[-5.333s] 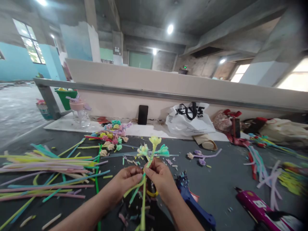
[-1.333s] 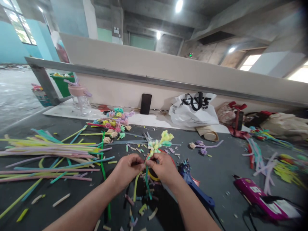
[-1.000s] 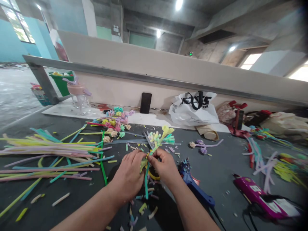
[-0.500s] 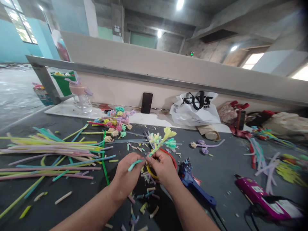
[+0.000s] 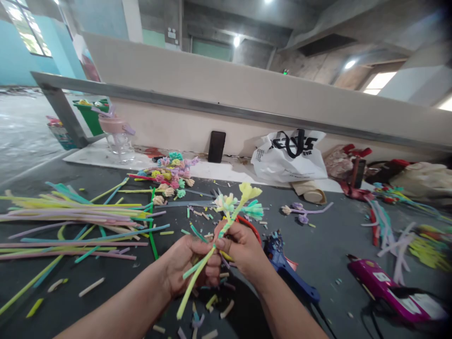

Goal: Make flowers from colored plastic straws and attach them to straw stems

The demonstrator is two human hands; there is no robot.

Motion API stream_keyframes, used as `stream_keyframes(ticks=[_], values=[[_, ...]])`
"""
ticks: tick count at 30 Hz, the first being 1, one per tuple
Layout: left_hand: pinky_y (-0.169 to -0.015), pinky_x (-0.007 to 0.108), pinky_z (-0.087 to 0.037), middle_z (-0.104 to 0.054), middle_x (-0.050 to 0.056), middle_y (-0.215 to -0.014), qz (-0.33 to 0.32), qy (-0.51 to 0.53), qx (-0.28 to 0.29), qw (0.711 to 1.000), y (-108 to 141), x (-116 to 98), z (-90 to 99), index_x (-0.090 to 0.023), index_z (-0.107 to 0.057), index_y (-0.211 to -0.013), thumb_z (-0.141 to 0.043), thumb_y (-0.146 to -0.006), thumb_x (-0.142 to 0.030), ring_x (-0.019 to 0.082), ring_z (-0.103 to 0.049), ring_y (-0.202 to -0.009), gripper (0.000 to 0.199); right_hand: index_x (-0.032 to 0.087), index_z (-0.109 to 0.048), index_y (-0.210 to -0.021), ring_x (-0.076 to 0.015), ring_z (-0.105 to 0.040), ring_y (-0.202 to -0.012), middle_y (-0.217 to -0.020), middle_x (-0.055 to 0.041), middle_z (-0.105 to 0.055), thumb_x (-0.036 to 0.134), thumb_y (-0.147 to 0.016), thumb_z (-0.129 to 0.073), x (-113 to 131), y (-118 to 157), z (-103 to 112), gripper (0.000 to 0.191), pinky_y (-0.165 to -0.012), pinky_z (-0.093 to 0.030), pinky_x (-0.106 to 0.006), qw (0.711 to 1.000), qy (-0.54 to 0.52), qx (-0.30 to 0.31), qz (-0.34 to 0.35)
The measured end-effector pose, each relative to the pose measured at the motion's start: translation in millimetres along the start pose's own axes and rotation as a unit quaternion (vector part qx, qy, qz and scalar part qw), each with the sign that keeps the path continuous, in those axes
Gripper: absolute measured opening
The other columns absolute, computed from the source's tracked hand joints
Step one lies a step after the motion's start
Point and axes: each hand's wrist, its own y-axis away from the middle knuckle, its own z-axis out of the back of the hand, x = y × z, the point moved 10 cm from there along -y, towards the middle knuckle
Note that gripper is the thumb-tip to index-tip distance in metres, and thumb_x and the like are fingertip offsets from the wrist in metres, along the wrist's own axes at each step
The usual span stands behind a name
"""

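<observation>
Between my hands is a pipe-cleaner flower sprig (image 5: 243, 200) with a yellow bloom, a teal bloom and a pale mixed one. Its twisted stem is pinched by my right hand (image 5: 243, 247) just under the blooms. My left hand (image 5: 183, 266) closes on the stem at the join, where a teal end sticks up and the yellow and green tails hang toward me. Part of the left fingers is hidden behind the stem. Under and behind my right hand lie scissors with a red and yellow handle (image 5: 250, 227), mostly covered.
Loose pipe cleaners (image 5: 70, 212) spread on the left. Finished blooms (image 5: 173, 174) are heaped behind them. A blue glue gun (image 5: 291, 270) and a magenta corded device (image 5: 384, 287) lie right. A phone (image 5: 216, 147), a white bag (image 5: 289, 157) and a pink-lidded cup (image 5: 116, 136) line the back.
My left hand has turned palm up and shifted lower around the stem. The yellow and green tails now show, hanging toward me. My right hand keeps its pinch.
</observation>
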Motion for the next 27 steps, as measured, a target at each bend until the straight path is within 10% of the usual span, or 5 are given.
stream_keyframes(ticks=[6,13,17,22,27], values=[[-0.055,0.023,-0.042,-0.049,-0.001,-0.064,-0.185,-0.162,-0.169,0.954,8,-39,17.5,-0.014,-0.052,-0.080,-0.059,-0.074,-0.029,0.009,-0.049,-0.052,0.017,0.017,-0.053,-0.064,-0.0103,-0.045,-0.053,-0.058,0.0029,-0.050,0.035,-0.066,-0.066,-4,-6,15,0.022,-0.052,-0.036,-0.023,0.999,0.011,-0.033,-0.020],[-0.092,0.039,-0.036,-0.054,0.009,-0.105,-0.530,-0.661,-0.341,0.407,83,-94,-47.7,-0.019,-0.051,-0.099,-0.061,-0.074,-0.030,0.024,-0.047,-0.105,0.030,0.017,-0.049,-0.062,-0.0105,-0.042,-0.052,-0.055,0.0035,-0.048,0.036,-0.066,-0.063,-7,-8,38,0.024,-0.050,-0.034,-0.023,0.989,0.093,-0.115,-0.019],[-0.089,0.041,-0.041,-0.058,0.009,-0.103,-0.479,-0.798,-0.251,0.267,60,-59,-63.1,-0.018,-0.051,-0.104,-0.055,-0.080,-0.022,0.024,-0.051,-0.101,0.025,0.018,-0.048,-0.061,-0.0099,-0.039,-0.050,-0.055,0.0042,-0.046,0.036,-0.065,-0.061,-8,-7,31,0.023,-0.048,-0.033,-0.023,0.988,0.095,-0.121,-0.024],[-0.078,0.035,-0.046,-0.062,0.006,-0.083,-0.486,-0.819,-0.234,0.198,57,-49,-67.6,-0.017,-0.057,-0.083,-0.042,-0.086,-0.016,0.019,-0.057,-0.083,0.015,0.018,-0.049,-0.058,-0.0116,-0.041,-0.054,-0.055,0.0025,-0.047,0.035,-0.064,-0.060,-7,-7,28,0.021,-0.051,-0.035,-0.024,0.983,0.132,-0.128,-0.004],[-0.074,0.030,-0.043,-0.060,0.003,-0.075,-0.478,-0.781,-0.243,0.320,58,-63,-60.7,-0.017,-0.058,-0.075,-0.042,-0.086,-0.017,0.017,-0.054,-0.076,0.020,0.017,-0.052,-0.061,-0.0125,-0.043,-0.057,-0.060,0.0010,-0.051,0.033,-0.065,-0.060,-6,-7,27,0.017,-0.055,-0.036,-0.025,0.985,0.123,-0.118,-0.003]])
